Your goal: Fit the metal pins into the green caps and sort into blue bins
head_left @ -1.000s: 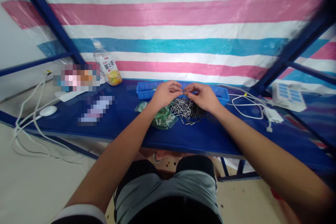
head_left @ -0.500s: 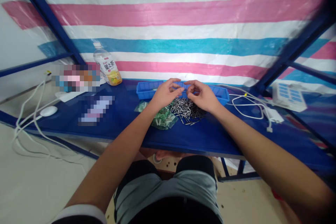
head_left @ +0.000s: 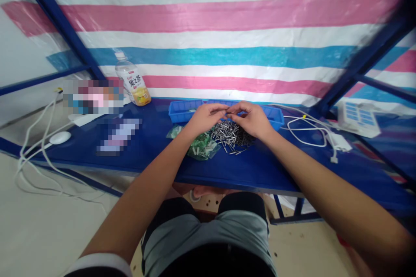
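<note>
Above a pile of small metal pins (head_left: pixel 230 137), my left hand (head_left: pixel 208 117) and my right hand (head_left: pixel 248 117) meet fingertip to fingertip. Both are closed in a pinch; what sits between the fingers is too small to make out. Behind them lies a long blue plastic tray (head_left: pixel 182 111), its middle hidden by my hands. A green-tinted clear plastic bag (head_left: pixel 203 147) with small pale pieces in it rests under my left wrist, left of the pile.
A drink bottle (head_left: pixel 134 80) stands at the back left. White cables (head_left: pixel 308 138) and a white power strip (head_left: pixel 357 119) lie to the right. A white round object (head_left: pixel 60 137) with cables is on the left. Blue frame posts flank the blue table (head_left: pixel 260 171).
My hands have come together: the fingers were apart and curled half a second ago, and now the fingertips touch. The pile, bag and tray have not moved.
</note>
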Action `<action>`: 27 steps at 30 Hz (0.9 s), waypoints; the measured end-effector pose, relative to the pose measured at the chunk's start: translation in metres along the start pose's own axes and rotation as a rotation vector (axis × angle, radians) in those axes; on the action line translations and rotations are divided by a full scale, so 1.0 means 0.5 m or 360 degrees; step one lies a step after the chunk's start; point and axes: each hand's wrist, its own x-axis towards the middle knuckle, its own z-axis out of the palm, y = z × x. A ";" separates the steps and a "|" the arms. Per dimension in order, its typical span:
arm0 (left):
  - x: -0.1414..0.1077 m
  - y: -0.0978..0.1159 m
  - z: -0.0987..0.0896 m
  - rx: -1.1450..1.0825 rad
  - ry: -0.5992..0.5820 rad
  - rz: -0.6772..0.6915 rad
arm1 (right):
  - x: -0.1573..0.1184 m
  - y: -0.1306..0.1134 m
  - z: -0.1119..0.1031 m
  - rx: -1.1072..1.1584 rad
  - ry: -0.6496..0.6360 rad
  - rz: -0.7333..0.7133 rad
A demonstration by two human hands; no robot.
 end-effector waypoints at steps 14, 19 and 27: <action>0.002 -0.012 -0.007 0.0014 0.0355 -0.0010 | 0.000 0.005 0.005 0.0245 0.0047 0.0114; 0.000 -0.011 -0.003 0.0029 0.0390 -0.0081 | 0.004 0.002 0.000 0.0248 0.0080 0.0168; -0.006 0.004 -0.001 0.0050 0.0225 -0.0017 | 0.003 0.011 0.000 0.0172 -0.0028 0.0169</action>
